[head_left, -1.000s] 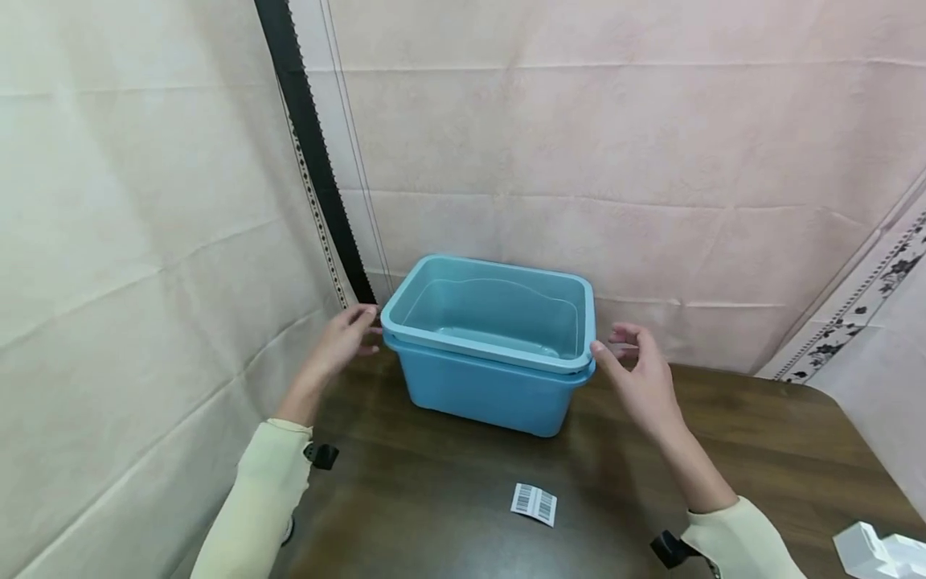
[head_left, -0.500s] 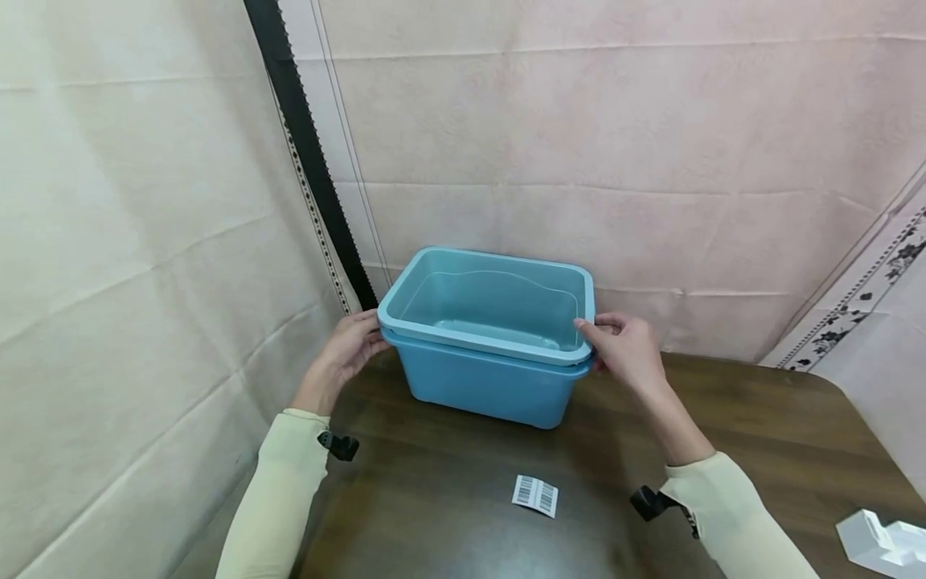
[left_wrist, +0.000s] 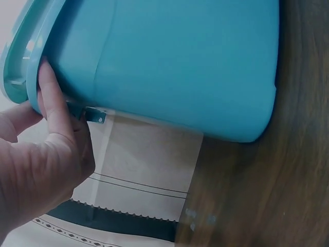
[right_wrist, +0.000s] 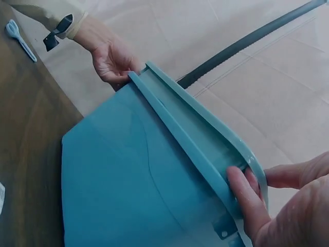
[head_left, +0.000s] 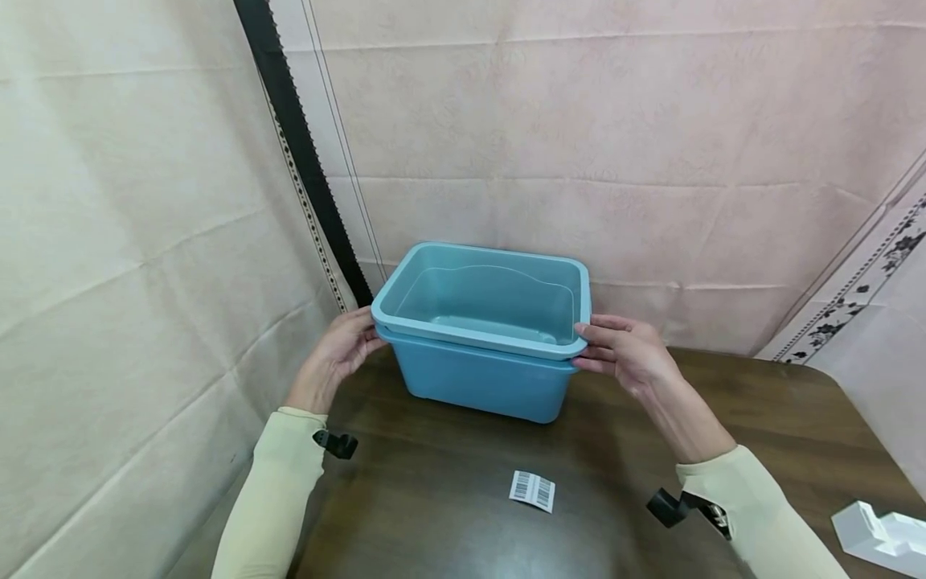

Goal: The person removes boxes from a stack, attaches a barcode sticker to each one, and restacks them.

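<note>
Two plastic tubs stand nested on the wooden table: a light blue upper tub inside a darker blue lower tub. A gap shows between their rims in the right wrist view. My left hand grips the left end; in the left wrist view its fingers curl up under the lower tub's rim. At the right end my right hand pinches the upper tub's rim, thumb on the outer side. Its fingers are tucked below that rim, right by the lower one.
A white barcode label lies on the table in front of the tubs. A white blocky object sits near the right corner. Cloth curtains hang behind and at the left. Light-blue-handled scissors show in the right wrist view.
Both hands have come in from beside the tubs to grip their ends. The right fingers have since spread below the upper rim. The tubs stay nested.
</note>
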Motion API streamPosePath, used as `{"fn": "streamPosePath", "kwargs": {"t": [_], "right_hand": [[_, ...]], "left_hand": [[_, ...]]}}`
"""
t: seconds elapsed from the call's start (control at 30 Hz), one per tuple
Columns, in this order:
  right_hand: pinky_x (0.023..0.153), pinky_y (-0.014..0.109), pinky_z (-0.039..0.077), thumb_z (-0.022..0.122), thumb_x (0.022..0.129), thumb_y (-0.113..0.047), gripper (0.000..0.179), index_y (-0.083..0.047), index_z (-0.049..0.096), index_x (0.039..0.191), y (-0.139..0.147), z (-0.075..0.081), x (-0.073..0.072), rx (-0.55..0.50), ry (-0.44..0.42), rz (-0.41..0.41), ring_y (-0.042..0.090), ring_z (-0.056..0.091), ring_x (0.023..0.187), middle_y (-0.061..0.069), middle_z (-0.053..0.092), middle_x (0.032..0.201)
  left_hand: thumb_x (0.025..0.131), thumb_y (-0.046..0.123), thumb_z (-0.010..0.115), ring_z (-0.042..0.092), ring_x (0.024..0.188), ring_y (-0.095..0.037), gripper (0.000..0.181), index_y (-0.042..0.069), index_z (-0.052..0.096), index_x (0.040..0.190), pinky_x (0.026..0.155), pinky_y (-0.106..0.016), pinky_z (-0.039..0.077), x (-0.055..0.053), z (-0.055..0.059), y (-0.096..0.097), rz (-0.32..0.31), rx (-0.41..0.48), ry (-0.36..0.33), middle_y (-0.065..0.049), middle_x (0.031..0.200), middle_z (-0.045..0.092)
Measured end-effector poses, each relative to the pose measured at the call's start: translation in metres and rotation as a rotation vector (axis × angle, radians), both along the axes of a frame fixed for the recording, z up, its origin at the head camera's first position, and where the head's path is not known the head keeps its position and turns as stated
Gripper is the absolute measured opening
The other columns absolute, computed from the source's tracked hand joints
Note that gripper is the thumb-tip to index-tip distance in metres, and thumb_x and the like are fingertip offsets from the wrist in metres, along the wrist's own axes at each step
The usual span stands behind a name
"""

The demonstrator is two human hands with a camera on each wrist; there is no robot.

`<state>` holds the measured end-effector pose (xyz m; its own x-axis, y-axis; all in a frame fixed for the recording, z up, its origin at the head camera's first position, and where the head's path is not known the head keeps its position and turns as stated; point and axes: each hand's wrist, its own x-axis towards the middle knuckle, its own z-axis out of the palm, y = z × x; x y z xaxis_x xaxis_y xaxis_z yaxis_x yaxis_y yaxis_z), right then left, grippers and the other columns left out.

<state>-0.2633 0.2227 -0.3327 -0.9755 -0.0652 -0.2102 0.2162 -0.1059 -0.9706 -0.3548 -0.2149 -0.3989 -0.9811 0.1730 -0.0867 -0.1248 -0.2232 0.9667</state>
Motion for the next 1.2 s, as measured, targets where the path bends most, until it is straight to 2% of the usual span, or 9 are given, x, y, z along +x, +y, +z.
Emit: {"fn": "streamPosePath", "kwargs": {"t": [0.1, 0.23, 0.33, 0.43, 0.53, 0.7, 0.87, 1.07, 1.2], "right_hand": [[0.081, 0.038, 0.065, 0.077, 0.098, -0.017, 0.069, 0.001, 0.043, 0.155, 0.000, -0.001, 0.002, -0.043, -0.012, 0.008, 0.015, 0.079, 0.080, -0.002, 0.078, 0.090], [0.081, 0.040, 0.066, 0.078, 0.097, -0.017, 0.054, -0.007, 0.052, 0.144, 0.001, -0.001, 0.004, -0.105, -0.014, 0.008, 0.015, 0.079, 0.082, -0.003, 0.079, 0.091], [0.082, 0.042, 0.066, 0.078, 0.097, -0.017, 0.049, -0.013, 0.053, 0.139, -0.001, 0.002, 0.005, -0.160, -0.015, 0.011, 0.015, 0.078, 0.088, -0.004, 0.078, 0.099], [0.085, 0.045, 0.065, 0.078, 0.097, -0.017, 0.055, -0.018, 0.048, 0.144, -0.005, 0.007, 0.007, -0.194, -0.014, 0.009, 0.015, 0.078, 0.096, -0.004, 0.071, 0.114], [0.087, 0.041, 0.065, 0.078, 0.096, -0.016, 0.068, -0.020, 0.042, 0.153, -0.011, 0.013, 0.008, -0.244, -0.018, -0.012, 0.013, 0.074, 0.101, 0.000, 0.061, 0.126], [0.084, 0.029, 0.064, 0.078, 0.096, -0.012, 0.078, -0.024, 0.036, 0.161, -0.019, 0.017, 0.008, -0.371, -0.051, -0.068, 0.013, 0.063, 0.108, 0.000, 0.056, 0.130], [0.085, 0.027, 0.062, 0.075, 0.098, -0.011, 0.075, -0.026, 0.037, 0.162, -0.019, 0.014, 0.007, -0.443, -0.048, -0.089, 0.014, 0.057, 0.115, -0.001, 0.058, 0.130], [0.087, 0.026, 0.062, 0.071, 0.101, -0.011, 0.069, -0.026, 0.040, 0.160, -0.023, 0.008, 0.006, -0.471, -0.040, -0.092, 0.015, 0.055, 0.118, -0.001, 0.055, 0.135], [0.087, 0.026, 0.062, 0.071, 0.101, -0.012, 0.065, -0.027, 0.042, 0.157, -0.020, 0.005, 0.008, -0.484, -0.040, -0.104, 0.014, 0.055, 0.117, -0.002, 0.057, 0.132]], "left_hand": [[0.114, 0.015, 0.045, 0.070, 0.094, -0.009, 0.048, -0.005, 0.041, 0.157, 0.088, -0.023, 0.062, 0.002, 0.003, 0.002, 0.002, -0.019, -0.006, -0.001, 0.111, 0.068], [0.114, 0.015, 0.044, 0.072, 0.095, -0.010, 0.047, -0.005, 0.041, 0.157, 0.088, -0.024, 0.062, 0.004, 0.004, 0.005, 0.004, -0.028, -0.013, -0.002, 0.112, 0.069], [0.114, 0.016, 0.043, 0.072, 0.093, -0.010, 0.046, -0.006, 0.043, 0.156, 0.087, -0.025, 0.063, 0.004, 0.005, 0.005, 0.009, -0.029, -0.017, -0.002, 0.111, 0.069], [0.114, 0.016, 0.043, 0.071, 0.093, -0.010, 0.046, -0.006, 0.043, 0.155, 0.086, -0.025, 0.063, 0.005, 0.005, 0.006, 0.008, -0.035, -0.017, -0.001, 0.110, 0.069], [0.114, 0.017, 0.044, 0.070, 0.093, -0.010, 0.044, -0.005, 0.045, 0.152, 0.087, -0.025, 0.063, 0.006, 0.005, 0.006, 0.012, -0.042, -0.015, -0.001, 0.110, 0.068], [0.114, 0.018, 0.045, 0.071, 0.094, -0.010, 0.043, -0.004, 0.047, 0.151, 0.087, -0.026, 0.063, 0.006, 0.004, 0.006, 0.012, -0.045, -0.016, -0.001, 0.111, 0.068], [0.114, 0.018, 0.046, 0.072, 0.099, -0.011, 0.045, -0.004, 0.045, 0.154, 0.090, -0.027, 0.063, 0.005, 0.005, 0.006, -0.009, -0.044, 0.000, -0.002, 0.116, 0.068], [0.115, 0.018, 0.042, 0.071, 0.100, -0.010, 0.045, -0.002, 0.043, 0.156, 0.089, -0.026, 0.063, 0.009, 0.004, 0.002, 0.000, -0.060, -0.006, -0.002, 0.119, 0.066], [0.115, 0.019, 0.042, 0.071, 0.101, -0.011, 0.045, -0.001, 0.042, 0.156, 0.091, -0.028, 0.063, 0.010, 0.004, 0.004, -0.022, -0.047, -0.011, -0.004, 0.121, 0.066]]}}
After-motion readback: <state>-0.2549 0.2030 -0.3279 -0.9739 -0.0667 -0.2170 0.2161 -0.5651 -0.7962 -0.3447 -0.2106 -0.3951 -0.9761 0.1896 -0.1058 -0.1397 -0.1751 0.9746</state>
